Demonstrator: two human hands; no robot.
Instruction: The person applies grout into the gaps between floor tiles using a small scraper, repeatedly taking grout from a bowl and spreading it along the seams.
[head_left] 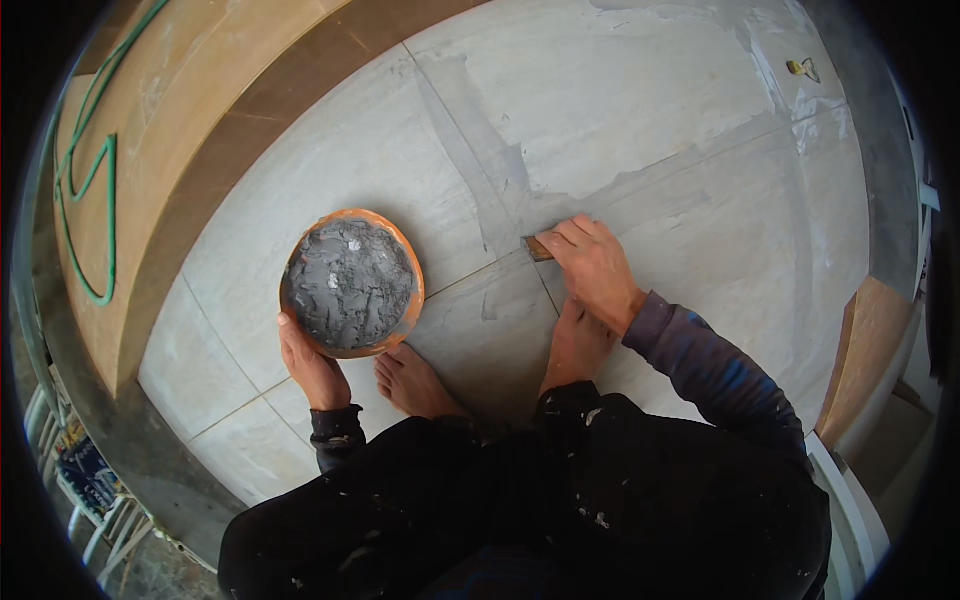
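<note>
My left hand (314,370) grips the lower left rim of a round orange bowl (419,285), with the thumb at its edge. Thick grey grout (350,290) with a few pale lumps fills the bowl. In my right hand (595,265) is a small flat brown scraper (540,248), pinched by the fingers; most of it is hidden under them. Its edge meets the pale tile floor (640,80) close to where the joints cross. Smeared grey grout (490,175) runs along the joints ahead of the hand.
My bare feet (410,380) stand between the bowl and my right hand. A brown-edged platform (230,130) rises at the left, with a green hose (110,200) on it. A small yellow piece (797,68) lies at the far right. A brown board (865,345) stands at the right edge.
</note>
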